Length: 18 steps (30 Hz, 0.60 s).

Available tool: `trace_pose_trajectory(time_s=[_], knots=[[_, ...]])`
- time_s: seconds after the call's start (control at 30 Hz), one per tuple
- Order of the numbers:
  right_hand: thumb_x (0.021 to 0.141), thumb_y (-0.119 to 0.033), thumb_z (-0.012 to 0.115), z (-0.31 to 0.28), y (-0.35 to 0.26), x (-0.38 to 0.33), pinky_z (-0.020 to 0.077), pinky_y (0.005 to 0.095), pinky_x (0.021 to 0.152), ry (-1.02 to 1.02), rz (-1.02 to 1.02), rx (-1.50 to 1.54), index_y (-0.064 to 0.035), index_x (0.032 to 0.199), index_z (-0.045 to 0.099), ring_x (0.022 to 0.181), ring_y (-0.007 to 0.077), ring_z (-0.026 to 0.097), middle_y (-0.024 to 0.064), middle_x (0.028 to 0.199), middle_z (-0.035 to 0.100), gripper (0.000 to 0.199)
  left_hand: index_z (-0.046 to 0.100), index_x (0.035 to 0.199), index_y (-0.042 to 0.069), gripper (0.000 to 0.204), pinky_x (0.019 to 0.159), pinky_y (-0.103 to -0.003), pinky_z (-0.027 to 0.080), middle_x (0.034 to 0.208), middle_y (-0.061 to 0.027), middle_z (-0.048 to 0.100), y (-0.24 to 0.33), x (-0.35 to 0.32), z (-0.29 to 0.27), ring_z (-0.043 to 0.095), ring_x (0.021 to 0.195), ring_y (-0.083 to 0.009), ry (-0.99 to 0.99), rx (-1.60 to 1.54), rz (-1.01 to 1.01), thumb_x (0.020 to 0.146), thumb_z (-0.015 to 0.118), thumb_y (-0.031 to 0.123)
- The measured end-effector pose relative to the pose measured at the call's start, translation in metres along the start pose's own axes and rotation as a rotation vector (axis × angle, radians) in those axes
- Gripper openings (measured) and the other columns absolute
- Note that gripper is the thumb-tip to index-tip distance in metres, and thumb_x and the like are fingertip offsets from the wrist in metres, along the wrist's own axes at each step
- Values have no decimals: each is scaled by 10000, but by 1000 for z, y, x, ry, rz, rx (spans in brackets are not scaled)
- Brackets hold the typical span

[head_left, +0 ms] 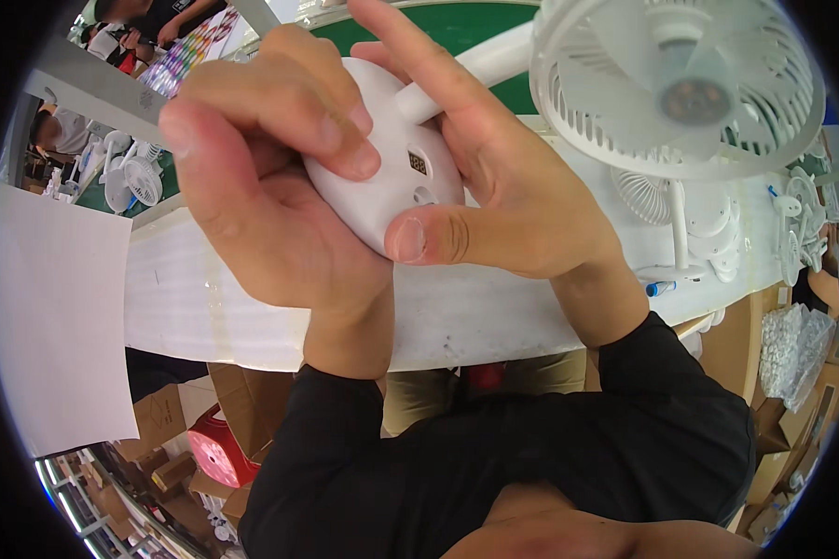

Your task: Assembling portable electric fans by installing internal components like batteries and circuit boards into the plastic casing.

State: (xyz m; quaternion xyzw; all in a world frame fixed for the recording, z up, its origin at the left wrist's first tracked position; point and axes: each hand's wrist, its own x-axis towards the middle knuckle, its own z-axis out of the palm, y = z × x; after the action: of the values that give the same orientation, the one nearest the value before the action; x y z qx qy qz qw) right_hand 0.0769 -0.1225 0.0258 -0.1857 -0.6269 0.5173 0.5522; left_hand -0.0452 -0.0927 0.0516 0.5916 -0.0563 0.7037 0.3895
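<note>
A white desk fan (382, 200) is held up above the table, its round base tilted toward me. From the base a white stem runs up to the right, to the caged fan head (615, 84). The blades look hazy, and I cannot tell whether they turn. My left hand (270, 177) is curled against the base's left side, fingertips pressing on its face. Around the right side wraps my right hand (522, 200), its thumb lying on the lower rim beside a small oval button. A small dark display window sits on the base between the hands.
Several white fans (680, 210) and parts stand at the table's right, with a blue pen-like item (660, 289) near them. A white sheet (61, 317) hangs at the left. Below are a red stool (222, 450) and cardboard boxes. Other people work at the upper left.
</note>
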Motion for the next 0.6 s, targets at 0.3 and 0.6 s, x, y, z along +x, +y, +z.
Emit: trace_pose_trajectory(time_s=[0.3,0.6], knots=[[762,-335,815,-7,14,-1,322,420,1104,-73,-177,-102,-62,1580,166,1357,345,386,211,1547,305,1079,573,928,61,511,755,-300,409,643,-35,486,-11,-1,-13,471,685,-160,83,-137,-304,1044,221,413],[826,-354,757,-11,11,1,262,418,1133,-110,-284,-150,-67,1591,76,1402,367,333,217,1587,219,1064,570,984,50,553,703,-295,380,644,-41,523,-5,-1,12,465,648,-151,106,135,-176,1039,228,482]])
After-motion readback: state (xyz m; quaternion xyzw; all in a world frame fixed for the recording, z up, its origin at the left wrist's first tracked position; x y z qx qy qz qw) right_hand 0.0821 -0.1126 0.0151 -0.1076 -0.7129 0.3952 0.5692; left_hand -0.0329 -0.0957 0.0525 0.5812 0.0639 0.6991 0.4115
